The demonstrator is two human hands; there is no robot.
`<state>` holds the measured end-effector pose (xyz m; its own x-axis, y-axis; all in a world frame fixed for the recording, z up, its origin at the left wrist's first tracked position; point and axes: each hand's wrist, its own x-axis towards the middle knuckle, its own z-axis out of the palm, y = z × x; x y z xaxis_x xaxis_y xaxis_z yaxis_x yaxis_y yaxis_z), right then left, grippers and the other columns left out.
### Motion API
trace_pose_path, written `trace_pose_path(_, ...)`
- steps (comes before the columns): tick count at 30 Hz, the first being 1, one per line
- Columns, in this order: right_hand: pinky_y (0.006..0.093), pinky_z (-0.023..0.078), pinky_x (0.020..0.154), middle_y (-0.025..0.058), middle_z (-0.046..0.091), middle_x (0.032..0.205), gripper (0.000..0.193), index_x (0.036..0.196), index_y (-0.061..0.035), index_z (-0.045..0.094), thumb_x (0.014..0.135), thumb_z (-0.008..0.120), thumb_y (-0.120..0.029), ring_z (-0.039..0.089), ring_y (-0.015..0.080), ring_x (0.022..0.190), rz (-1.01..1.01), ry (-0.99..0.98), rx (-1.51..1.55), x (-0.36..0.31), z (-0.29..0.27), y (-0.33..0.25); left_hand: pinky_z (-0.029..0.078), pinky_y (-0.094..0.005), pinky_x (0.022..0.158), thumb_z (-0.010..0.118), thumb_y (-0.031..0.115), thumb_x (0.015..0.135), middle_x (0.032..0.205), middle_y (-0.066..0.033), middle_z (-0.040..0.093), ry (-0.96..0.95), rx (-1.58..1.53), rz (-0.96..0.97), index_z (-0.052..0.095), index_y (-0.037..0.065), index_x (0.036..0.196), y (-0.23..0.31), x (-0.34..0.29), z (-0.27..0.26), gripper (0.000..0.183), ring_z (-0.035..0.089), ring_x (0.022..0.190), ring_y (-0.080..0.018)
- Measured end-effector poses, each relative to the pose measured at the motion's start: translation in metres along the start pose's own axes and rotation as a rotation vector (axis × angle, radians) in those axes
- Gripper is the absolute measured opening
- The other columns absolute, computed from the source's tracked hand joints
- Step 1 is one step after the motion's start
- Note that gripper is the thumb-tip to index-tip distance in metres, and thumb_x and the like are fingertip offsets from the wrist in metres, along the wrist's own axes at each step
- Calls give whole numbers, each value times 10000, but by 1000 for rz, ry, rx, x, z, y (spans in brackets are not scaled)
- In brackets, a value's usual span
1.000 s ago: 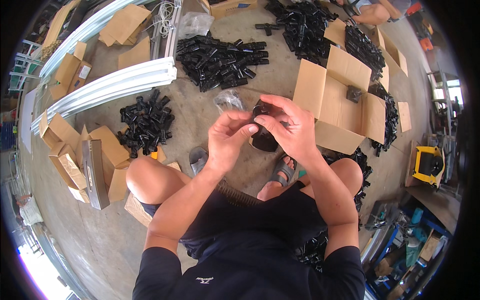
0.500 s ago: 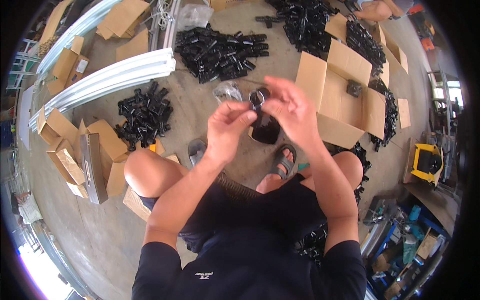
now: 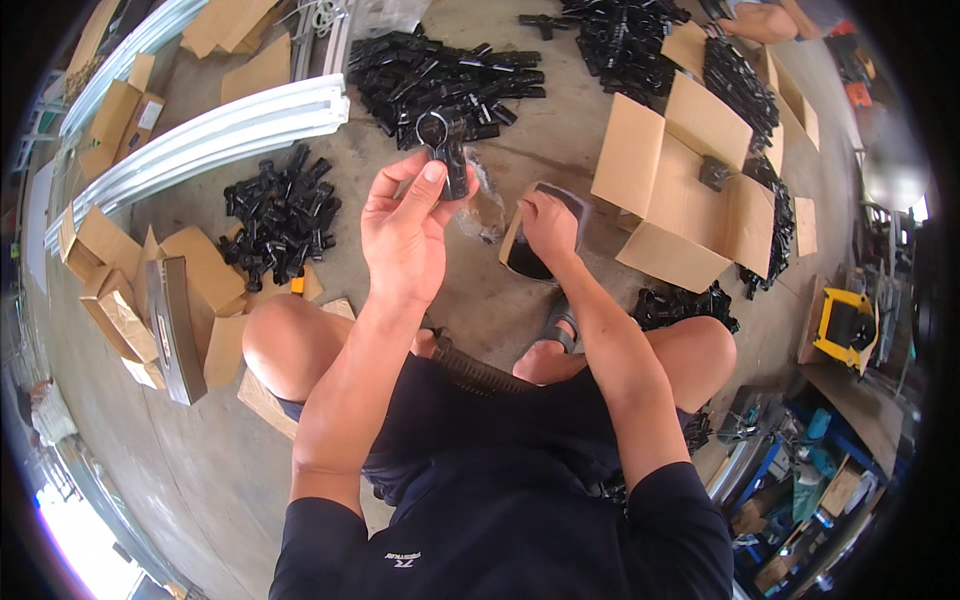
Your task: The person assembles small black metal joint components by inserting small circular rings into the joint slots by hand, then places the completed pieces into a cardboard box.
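Observation:
My left hand (image 3: 405,240) grips a black tee-shaped pipe fitting (image 3: 455,168) between thumb and fingers, its round ring end up and its tubular leg hanging down. My right hand (image 3: 550,225) is over a small open box (image 3: 510,246) with a dark interior on the floor ahead of me. Its fingers are curled at the box's opening, and whatever they hold is hidden. Crumpled clear plastic (image 3: 485,205) lies between the fitting and the box.
A heap of black fittings (image 3: 440,80) lies ahead, a smaller heap (image 3: 280,215) to the left. A large open carton (image 3: 690,215) stands right, near more black parts. White metal rails (image 3: 230,140) stretch across the left. Another person's leg (image 3: 765,22) shows at far right.
My hands have separated. My left hand has moved left and up with the fitting, while my right hand has let go of it and dropped to the small box.

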<state>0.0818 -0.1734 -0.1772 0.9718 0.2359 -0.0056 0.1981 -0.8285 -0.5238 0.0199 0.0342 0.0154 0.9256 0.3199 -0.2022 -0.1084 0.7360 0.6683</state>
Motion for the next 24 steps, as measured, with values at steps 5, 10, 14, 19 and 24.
trace_pose_path(5,453,475,882,73,764,978,214,872,-102,775,913,586,-195,658,282,971,-327,-253,-468,23,43,-19,626,-446,911,643,37,1002,1151,-206,715,36,-22,-5,656,28,1074,-6,8,-5,74,724,1020,-298)
trace_pose_path(10,481,430,1036,119,652,1222,441,1380,-173,571,959,534,-297,598,339,1209,-157,-429,-482,15,94,-33,616,-391,820,667,8,972,1053,-92,728,147,-6,-62,653,54,1037,-8,9,3,81,723,969,-231)
trace_pose_path(14,477,447,1094,179,431,1532,647,1537,-244,429,954,574,-484,514,409,1343,-60,-533,-146,-4,157,-5,624,-398,839,654,-36,971,1073,-125,725,101,-95,-74,635,6,1066,-7,7,-9,105,724,970,-247)
trace_pose_path(19,483,519,996,179,548,1389,581,1452,-168,455,974,545,-485,579,404,1247,-96,-329,-64,0,155,14,626,-406,857,681,-32,965,1059,-138,729,88,-115,-122,634,15,1078,-28,18,-12,131,733,941,-242)
trace_pose_path(24,504,537,930,178,684,1157,416,1281,-54,532,964,572,-320,663,395,1090,-147,-284,-203,27,133,27,628,-386,846,703,3,963,1023,-107,738,59,-142,-138,623,33,1062,-21,22,-2,131,736,926,-222)
